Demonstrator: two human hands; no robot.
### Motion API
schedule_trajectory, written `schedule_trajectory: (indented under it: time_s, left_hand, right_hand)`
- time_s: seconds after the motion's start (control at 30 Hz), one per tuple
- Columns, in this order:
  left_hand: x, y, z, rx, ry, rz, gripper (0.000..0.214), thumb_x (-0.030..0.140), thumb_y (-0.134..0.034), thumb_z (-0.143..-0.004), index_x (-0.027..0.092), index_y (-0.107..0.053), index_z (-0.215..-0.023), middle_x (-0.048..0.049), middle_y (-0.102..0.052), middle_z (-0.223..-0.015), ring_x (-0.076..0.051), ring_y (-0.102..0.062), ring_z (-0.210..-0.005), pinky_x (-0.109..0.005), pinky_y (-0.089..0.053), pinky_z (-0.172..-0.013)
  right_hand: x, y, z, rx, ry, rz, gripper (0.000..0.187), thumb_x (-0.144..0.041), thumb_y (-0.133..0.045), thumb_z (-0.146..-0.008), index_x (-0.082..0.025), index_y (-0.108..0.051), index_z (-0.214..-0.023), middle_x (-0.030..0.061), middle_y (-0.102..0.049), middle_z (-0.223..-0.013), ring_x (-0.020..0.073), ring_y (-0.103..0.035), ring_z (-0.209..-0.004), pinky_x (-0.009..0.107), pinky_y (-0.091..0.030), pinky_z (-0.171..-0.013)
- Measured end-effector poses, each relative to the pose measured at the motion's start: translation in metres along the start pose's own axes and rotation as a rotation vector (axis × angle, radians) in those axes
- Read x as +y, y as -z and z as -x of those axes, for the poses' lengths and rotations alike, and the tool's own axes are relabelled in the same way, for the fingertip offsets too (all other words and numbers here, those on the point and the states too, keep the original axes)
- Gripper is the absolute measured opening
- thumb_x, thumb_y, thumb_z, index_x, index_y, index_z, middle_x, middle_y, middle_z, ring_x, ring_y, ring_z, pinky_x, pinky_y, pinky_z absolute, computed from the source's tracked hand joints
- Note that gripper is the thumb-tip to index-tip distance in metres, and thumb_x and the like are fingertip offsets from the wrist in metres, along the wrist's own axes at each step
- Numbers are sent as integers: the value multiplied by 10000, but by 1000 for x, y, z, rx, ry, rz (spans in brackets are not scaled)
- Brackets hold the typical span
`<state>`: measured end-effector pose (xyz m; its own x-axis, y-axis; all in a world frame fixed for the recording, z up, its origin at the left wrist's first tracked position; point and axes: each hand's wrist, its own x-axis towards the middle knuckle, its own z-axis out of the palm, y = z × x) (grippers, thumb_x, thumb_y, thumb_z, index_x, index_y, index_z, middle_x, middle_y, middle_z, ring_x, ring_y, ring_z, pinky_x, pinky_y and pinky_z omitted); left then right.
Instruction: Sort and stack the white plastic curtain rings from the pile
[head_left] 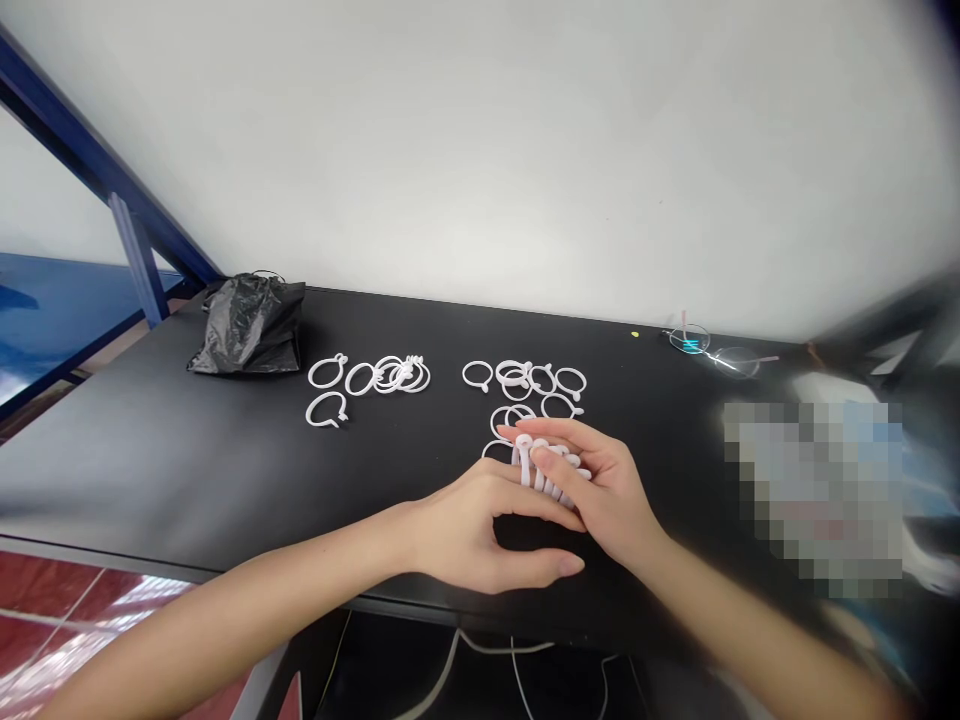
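Note:
My right hand (611,490) holds a stack of several white plastic rings (546,468) edge-on between its fingers, just above the black table (187,460). My left hand (480,525) is curled beside it, its fingertips touching the near side of the stack. Just beyond the hands lies a loose group of white rings (529,385) flat on the table. A second group of white rings (371,378) lies further left, with a single ring (326,410) in front of it.
A crumpled black plastic bag (247,322) sits at the table's back left. A pair of glasses (712,350) lies at the back right by the white wall. A blurred patch covers the right side. Blue metal frame stands at left; cables hang below the table edge.

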<state>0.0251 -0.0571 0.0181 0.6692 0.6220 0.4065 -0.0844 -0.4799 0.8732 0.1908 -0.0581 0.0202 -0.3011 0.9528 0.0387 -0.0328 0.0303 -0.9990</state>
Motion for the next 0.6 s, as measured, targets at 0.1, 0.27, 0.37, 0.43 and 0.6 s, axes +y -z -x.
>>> schedule_trajectory:
  time_s: [0.1,0.27,0.37,0.43,0.6]
  left_hand:
    - [3,1,-1,28,28,98,150,195,-672,-827,129,-751,-937,-117,-764,-877,-204,-719,-835,-309,-578,-802]
    - [8,9,-4,18,105,294,107,153,-661,-825,132,-761,-856,-115,-767,-889,-212,-720,-865,-330,-586,-823]
    - [7,15,-4,-9,138,434,100,191,-679,-822,132,-757,-800,-108,-766,-852,-210,-716,-840,-333,-588,-812]
    - [4,18,-3,-19,147,537,113,218,-702,-813,133,-741,-750,-100,-762,-822,-198,-711,-795,-333,-585,-795]
    - [-1,16,-2,45,176,666,294,159,-774,-726,129,-541,-549,-40,-679,-674,-140,-654,-652,-269,-542,-652]
  right_hand:
    - [0,5,-1,-93,-54,-118,335,-375,-695,-841,-279,-656,-1159,75,-714,-1194,260,-684,-1092,426,-578,-910]
    - [-3,25,-10,-368,-111,-197,654,-394,-789,-726,-282,-540,-1320,102,-608,-1344,282,-629,-1164,456,-517,-977]
    - [-3,34,-15,-465,-136,-219,606,-311,-803,-708,-258,-581,-1270,81,-654,-1238,244,-629,-1133,404,-518,-954]
    - [-1,34,-16,-444,-169,-279,520,-247,-816,-692,-227,-626,-1176,51,-693,-1084,178,-665,-996,304,-542,-861]
    - [7,20,-14,-425,-267,-475,396,-220,-856,-636,-171,-590,-925,-33,-652,-738,53,-578,-555,142,-469,-508]
